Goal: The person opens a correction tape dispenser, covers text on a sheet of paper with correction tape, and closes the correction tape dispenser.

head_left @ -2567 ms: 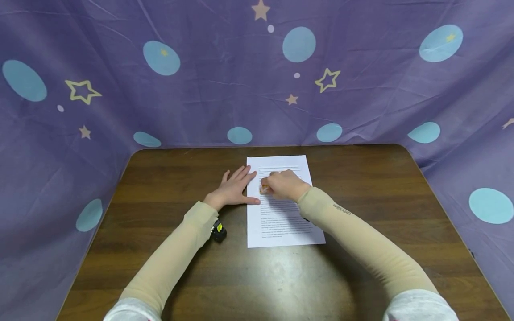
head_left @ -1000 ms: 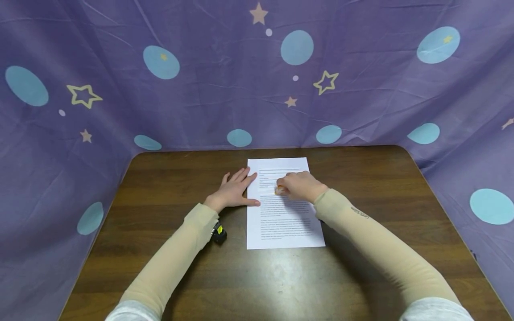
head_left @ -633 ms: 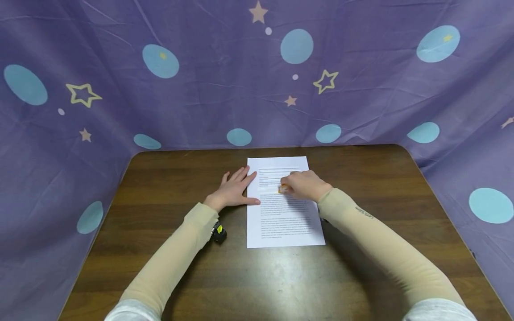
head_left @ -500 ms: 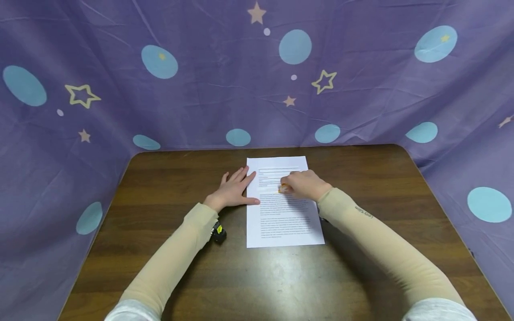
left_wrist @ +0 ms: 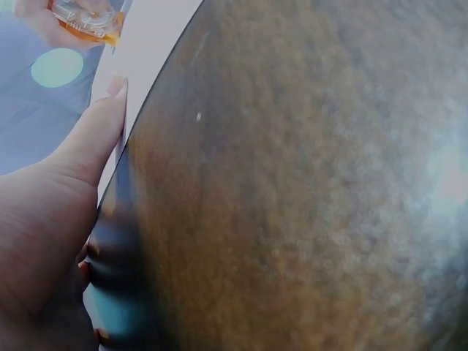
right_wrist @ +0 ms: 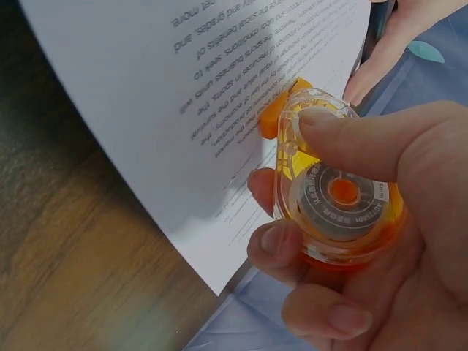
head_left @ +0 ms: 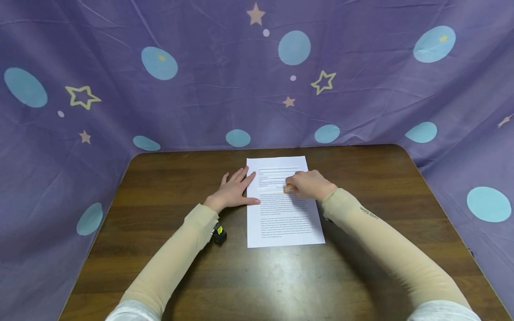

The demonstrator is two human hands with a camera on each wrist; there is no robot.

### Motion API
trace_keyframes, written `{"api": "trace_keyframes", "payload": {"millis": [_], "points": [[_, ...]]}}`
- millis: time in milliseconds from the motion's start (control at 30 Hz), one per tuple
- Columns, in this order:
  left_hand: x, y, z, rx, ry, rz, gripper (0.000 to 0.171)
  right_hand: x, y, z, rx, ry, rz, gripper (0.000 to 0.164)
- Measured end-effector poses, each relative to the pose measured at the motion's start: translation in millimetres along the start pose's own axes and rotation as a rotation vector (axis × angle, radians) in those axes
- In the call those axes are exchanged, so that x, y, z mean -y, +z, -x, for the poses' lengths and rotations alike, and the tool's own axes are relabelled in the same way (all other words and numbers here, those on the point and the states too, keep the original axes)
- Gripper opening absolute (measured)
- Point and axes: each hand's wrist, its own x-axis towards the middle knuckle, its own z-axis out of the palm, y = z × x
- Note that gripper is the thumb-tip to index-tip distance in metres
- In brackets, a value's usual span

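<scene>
A printed sheet of paper (head_left: 285, 232) lies on the table, covered in lines of small text. My right hand (head_left: 310, 184) grips a correction tape dispenser (right_wrist: 336, 219), clear plastic with orange and yellow parts and a grey reel inside. In the right wrist view the thumb lies on its side, and its orange tip (right_wrist: 285, 106) is at the printed text. From the head, a blank white band runs across the page left of the dispenser. My left hand (head_left: 233, 192) is spread flat at the sheet's left edge, its thumb and fingertips resting on the paper.
The brown wooden table (head_left: 168, 178) extends around the sheet. A purple curtain (head_left: 225, 67) with stars and dots stands behind it and at both sides. A small black device (head_left: 219, 233) sits under the left wrist.
My right hand has moved to the right across the page with the correction tape dispenser, from near the left margin to past the middle. The left hand stays in place.
</scene>
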Motion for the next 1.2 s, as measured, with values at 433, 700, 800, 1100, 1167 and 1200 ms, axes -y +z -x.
{"api": "trace_keyframes", "payload": {"millis": [433, 700, 800, 1100, 1167, 1200], "points": [[0.2, 1.0, -0.6, 0.001, 0.004, -0.006, 0.106, -13.7, -0.3, 9.8, 0.000, 0.016, -0.010, 0.014], [1.4, 2.1, -1.0, -0.002, 0.004, -0.006, 0.106, -19.8, -1.2, 16.2, 0.004, 0.041, -0.016, 0.010], [1.4, 2.0, -0.9, -0.001, 0.003, -0.001, 0.106, -21.9, -2.2, 18.4, 0.011, 0.041, -0.020, 0.009], [0.4, 0.8, 0.0, -0.016, 0.005, -0.006, 0.105, -29.0, -2.2, 23.4, 0.014, 0.041, -0.024, 0.013], [-0.3, 0.7, 0.3, -0.014, 0.002, -0.005, 0.105, -30.3, -2.0, 24.6, 0.017, 0.042, -0.022, 0.013], [-0.5, 0.7, 0.4, -0.012, 0.003, -0.004, 0.105, -30.9, -1.9, 25.3, 0.019, 0.044, -0.021, 0.012]]}}
